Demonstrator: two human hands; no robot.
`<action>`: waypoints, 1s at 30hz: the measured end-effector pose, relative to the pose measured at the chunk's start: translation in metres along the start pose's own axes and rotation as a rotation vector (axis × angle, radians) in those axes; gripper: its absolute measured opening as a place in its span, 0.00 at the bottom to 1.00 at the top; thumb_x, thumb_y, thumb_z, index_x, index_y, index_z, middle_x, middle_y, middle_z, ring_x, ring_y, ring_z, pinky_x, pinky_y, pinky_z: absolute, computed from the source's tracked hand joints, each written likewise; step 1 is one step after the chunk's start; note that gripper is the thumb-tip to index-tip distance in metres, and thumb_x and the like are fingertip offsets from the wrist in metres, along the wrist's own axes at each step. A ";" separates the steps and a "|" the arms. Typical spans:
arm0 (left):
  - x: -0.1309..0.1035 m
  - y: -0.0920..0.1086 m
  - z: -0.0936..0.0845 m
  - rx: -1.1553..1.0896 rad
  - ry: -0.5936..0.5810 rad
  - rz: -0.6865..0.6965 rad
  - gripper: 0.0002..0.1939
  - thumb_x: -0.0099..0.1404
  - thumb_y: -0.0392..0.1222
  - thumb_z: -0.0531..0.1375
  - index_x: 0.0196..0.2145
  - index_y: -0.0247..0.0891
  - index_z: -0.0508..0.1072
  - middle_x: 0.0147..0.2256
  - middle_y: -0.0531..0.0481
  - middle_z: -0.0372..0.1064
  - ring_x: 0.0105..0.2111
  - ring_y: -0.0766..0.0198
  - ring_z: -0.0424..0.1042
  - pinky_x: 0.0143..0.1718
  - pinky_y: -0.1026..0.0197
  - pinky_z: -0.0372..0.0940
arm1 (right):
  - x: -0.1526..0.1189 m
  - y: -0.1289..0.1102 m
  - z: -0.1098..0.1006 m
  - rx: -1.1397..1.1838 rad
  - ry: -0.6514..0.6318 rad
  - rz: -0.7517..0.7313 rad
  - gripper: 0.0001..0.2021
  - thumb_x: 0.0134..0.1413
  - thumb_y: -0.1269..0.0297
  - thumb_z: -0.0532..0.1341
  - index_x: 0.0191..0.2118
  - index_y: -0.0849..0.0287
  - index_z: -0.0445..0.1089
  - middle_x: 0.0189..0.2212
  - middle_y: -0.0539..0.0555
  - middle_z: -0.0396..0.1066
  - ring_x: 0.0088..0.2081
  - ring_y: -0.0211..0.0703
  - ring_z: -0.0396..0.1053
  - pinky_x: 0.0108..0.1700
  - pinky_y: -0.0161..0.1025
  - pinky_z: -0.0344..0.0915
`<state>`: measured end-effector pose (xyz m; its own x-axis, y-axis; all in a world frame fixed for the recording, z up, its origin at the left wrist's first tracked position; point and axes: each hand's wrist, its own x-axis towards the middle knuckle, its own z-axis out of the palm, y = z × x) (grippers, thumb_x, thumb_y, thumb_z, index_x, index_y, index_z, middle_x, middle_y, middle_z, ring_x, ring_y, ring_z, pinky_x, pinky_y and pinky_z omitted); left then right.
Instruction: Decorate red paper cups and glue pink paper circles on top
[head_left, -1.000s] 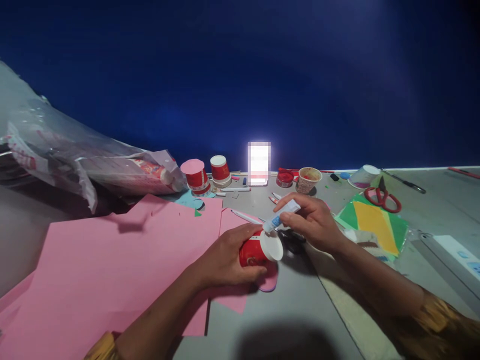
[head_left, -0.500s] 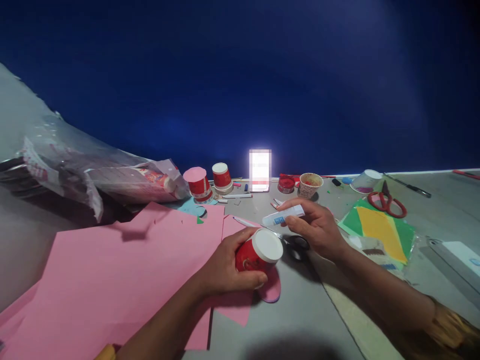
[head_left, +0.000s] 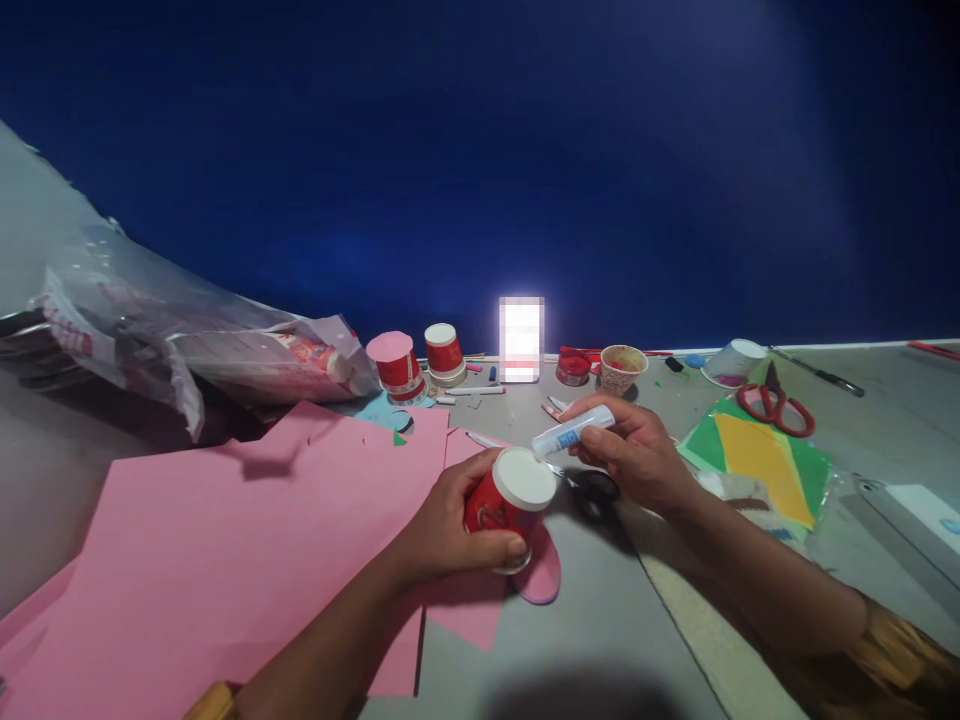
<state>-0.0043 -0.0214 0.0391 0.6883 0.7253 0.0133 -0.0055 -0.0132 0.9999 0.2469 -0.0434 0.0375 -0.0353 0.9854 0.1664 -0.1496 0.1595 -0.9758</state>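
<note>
My left hand (head_left: 454,530) is wrapped round a red paper cup (head_left: 499,507), which is upside down with its white base facing up and tilted. In my right hand (head_left: 630,450) is a white glue stick (head_left: 574,431) with a blue label, pinched between thumb and fingers. The glue stick's lower end is at the far right rim of the cup's base; whether it touches I cannot tell. A pink paper disc (head_left: 540,570) lies on the table just below the cup. Black-handled scissors (head_left: 595,487) rest under my right hand.
Large pink paper sheets (head_left: 247,560) cover the left side. Two upturned red cups, one a pink-topped cup (head_left: 397,368), stand at the back beside a plastic bag (head_left: 247,340). Red-handled scissors (head_left: 776,408) lie on green and yellow paper (head_left: 757,455) at right. A patterned cup (head_left: 622,372) stands behind my right hand.
My left hand has turned the cup slightly and shifted it a little left and up. The glue stick has moved slightly right and now slants down toward the cup's rim.
</note>
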 end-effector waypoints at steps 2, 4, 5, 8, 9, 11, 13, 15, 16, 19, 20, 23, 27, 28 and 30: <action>0.001 0.000 -0.001 -0.021 -0.008 0.007 0.28 0.49 0.49 0.75 0.45 0.36 0.76 0.35 0.50 0.72 0.33 0.63 0.66 0.34 0.63 0.63 | 0.000 0.000 -0.001 -0.024 -0.007 0.006 0.20 0.55 0.46 0.74 0.43 0.57 0.81 0.28 0.52 0.76 0.27 0.39 0.68 0.29 0.35 0.63; 0.001 -0.001 -0.001 -0.045 -0.006 0.008 0.28 0.50 0.51 0.76 0.45 0.35 0.76 0.36 0.50 0.72 0.33 0.63 0.67 0.35 0.63 0.63 | -0.001 0.000 -0.002 -0.038 -0.010 0.008 0.20 0.55 0.45 0.73 0.44 0.58 0.80 0.28 0.53 0.76 0.28 0.39 0.69 0.29 0.36 0.63; 0.001 -0.001 -0.002 -0.052 0.000 0.004 0.28 0.50 0.51 0.76 0.45 0.35 0.76 0.36 0.50 0.72 0.33 0.63 0.68 0.35 0.63 0.63 | -0.001 0.000 -0.003 -0.046 -0.013 0.008 0.21 0.56 0.45 0.73 0.44 0.58 0.80 0.29 0.53 0.76 0.28 0.40 0.69 0.29 0.36 0.63; 0.002 -0.002 -0.002 -0.070 0.016 -0.011 0.28 0.49 0.53 0.76 0.42 0.36 0.74 0.34 0.50 0.72 0.32 0.63 0.67 0.34 0.62 0.63 | -0.002 0.000 -0.006 -0.086 -0.012 -0.021 0.20 0.57 0.45 0.72 0.44 0.58 0.80 0.29 0.53 0.77 0.30 0.41 0.71 0.31 0.37 0.66; 0.002 -0.002 -0.002 -0.077 0.019 -0.016 0.28 0.49 0.54 0.76 0.41 0.36 0.74 0.34 0.50 0.72 0.32 0.63 0.67 0.34 0.63 0.63 | -0.003 -0.001 -0.006 -0.105 -0.012 -0.040 0.19 0.58 0.46 0.72 0.44 0.57 0.81 0.29 0.53 0.77 0.30 0.42 0.72 0.32 0.37 0.67; 0.003 -0.002 -0.002 -0.090 0.023 -0.020 0.27 0.50 0.53 0.75 0.41 0.36 0.74 0.33 0.51 0.72 0.32 0.63 0.67 0.34 0.63 0.63 | -0.004 -0.004 -0.007 -0.141 -0.014 -0.085 0.17 0.59 0.48 0.71 0.43 0.57 0.81 0.29 0.52 0.77 0.30 0.41 0.72 0.33 0.37 0.68; 0.003 -0.002 -0.002 -0.098 0.034 -0.029 0.26 0.50 0.52 0.75 0.41 0.35 0.74 0.33 0.51 0.71 0.31 0.64 0.67 0.33 0.63 0.63 | -0.006 -0.009 -0.005 -0.181 -0.016 -0.118 0.14 0.59 0.51 0.71 0.41 0.56 0.81 0.28 0.51 0.76 0.29 0.40 0.71 0.31 0.36 0.67; 0.004 -0.002 -0.001 -0.112 0.047 -0.051 0.25 0.51 0.50 0.75 0.42 0.35 0.74 0.33 0.51 0.72 0.31 0.65 0.68 0.33 0.63 0.64 | -0.008 -0.014 -0.002 -0.227 -0.017 -0.144 0.11 0.60 0.54 0.71 0.40 0.56 0.81 0.27 0.50 0.76 0.27 0.39 0.71 0.29 0.34 0.65; 0.005 -0.002 -0.001 -0.121 0.052 -0.066 0.25 0.51 0.49 0.75 0.42 0.35 0.74 0.33 0.51 0.72 0.31 0.64 0.68 0.33 0.63 0.64 | -0.009 -0.017 -0.001 -0.258 -0.019 -0.160 0.09 0.60 0.55 0.71 0.39 0.55 0.81 0.26 0.50 0.76 0.26 0.39 0.70 0.28 0.34 0.64; 0.005 -0.001 0.000 -0.134 0.059 -0.100 0.25 0.53 0.49 0.74 0.44 0.34 0.74 0.34 0.50 0.73 0.31 0.64 0.69 0.33 0.63 0.64 | -0.013 -0.026 0.005 -0.388 -0.020 -0.249 0.07 0.57 0.59 0.71 0.37 0.55 0.82 0.26 0.50 0.77 0.24 0.38 0.69 0.26 0.34 0.62; 0.005 0.000 0.000 -0.122 0.060 -0.100 0.25 0.53 0.49 0.74 0.43 0.34 0.74 0.33 0.51 0.73 0.31 0.64 0.69 0.32 0.63 0.64 | -0.014 -0.029 0.006 -0.433 -0.015 -0.279 0.07 0.57 0.59 0.71 0.37 0.56 0.82 0.26 0.51 0.78 0.24 0.39 0.69 0.26 0.34 0.62; 0.004 0.002 0.000 -0.056 0.066 -0.102 0.23 0.53 0.46 0.73 0.43 0.35 0.74 0.34 0.52 0.72 0.31 0.65 0.69 0.32 0.64 0.64 | -0.016 -0.036 0.008 -0.537 0.018 -0.316 0.08 0.58 0.57 0.69 0.37 0.56 0.81 0.28 0.52 0.79 0.23 0.39 0.68 0.24 0.36 0.61; 0.003 0.006 0.002 -0.012 0.047 -0.168 0.23 0.52 0.44 0.72 0.44 0.35 0.74 0.33 0.53 0.71 0.30 0.66 0.67 0.31 0.63 0.63 | -0.017 -0.041 0.010 -0.645 -0.009 -0.385 0.05 0.59 0.60 0.68 0.37 0.54 0.80 0.30 0.53 0.81 0.24 0.41 0.71 0.27 0.37 0.66; 0.003 0.008 0.003 -0.002 0.049 -0.183 0.23 0.52 0.44 0.71 0.44 0.35 0.74 0.32 0.54 0.70 0.29 0.66 0.67 0.30 0.63 0.63 | -0.017 -0.042 0.011 -0.665 -0.034 -0.430 0.03 0.59 0.62 0.67 0.37 0.53 0.79 0.31 0.54 0.82 0.26 0.43 0.74 0.30 0.38 0.69; 0.002 0.011 0.007 0.032 0.065 -0.206 0.20 0.52 0.42 0.70 0.42 0.35 0.74 0.30 0.55 0.69 0.28 0.67 0.66 0.29 0.63 0.62 | -0.018 -0.042 0.013 -0.704 -0.075 -0.522 0.02 0.59 0.65 0.67 0.38 0.52 0.79 0.31 0.54 0.82 0.30 0.46 0.77 0.37 0.42 0.74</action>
<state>0.0020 -0.0248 0.0497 0.6245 0.7576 -0.1899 0.1539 0.1190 0.9809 0.2412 -0.0687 0.0774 -0.2010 0.7740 0.6004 0.4783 0.6124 -0.6294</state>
